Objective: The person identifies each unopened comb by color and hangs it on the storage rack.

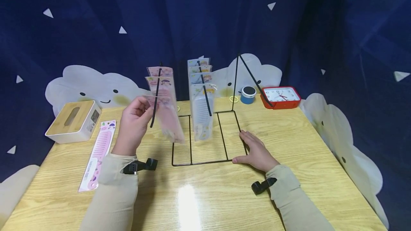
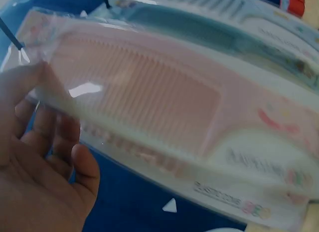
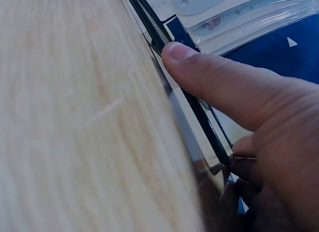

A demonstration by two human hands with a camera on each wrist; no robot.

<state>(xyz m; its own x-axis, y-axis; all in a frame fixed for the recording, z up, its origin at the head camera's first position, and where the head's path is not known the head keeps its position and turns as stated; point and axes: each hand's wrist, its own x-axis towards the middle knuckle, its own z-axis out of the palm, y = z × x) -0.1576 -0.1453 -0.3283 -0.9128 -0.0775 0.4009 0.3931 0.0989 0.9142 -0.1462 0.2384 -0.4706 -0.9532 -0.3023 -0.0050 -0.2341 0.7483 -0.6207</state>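
Observation:
At the upper left corner of a pink comb in a clear pack (image 1: pixel 167 115), my left hand (image 1: pixel 135 117) pinches the pack between thumb and fingers. A black hook (image 1: pixel 155 108) of the wire rack crosses that top end. Behind it, more pink comb packs (image 1: pixel 166 82) hang on the same hook. Several blue comb packs (image 1: pixel 202 111) hang from the middle hook. My right hand (image 1: pixel 257 152) holds the wire rack (image 1: pixel 205 162) at its front right base corner. In the right wrist view, the thumb (image 3: pixel 214 75) lies on a base bar and the fingers bend at the bar.
A pink comb pack (image 1: pixel 97 154) lies on the table's left side, beside a wooden-lidded tissue box (image 1: pixel 74 124). The rack's right hook (image 1: pixel 255 77) carries nothing. Behind it are a small blue round device (image 1: pixel 248 95), a yellow ring (image 1: pixel 234 99) and a red clock (image 1: pixel 281 97).

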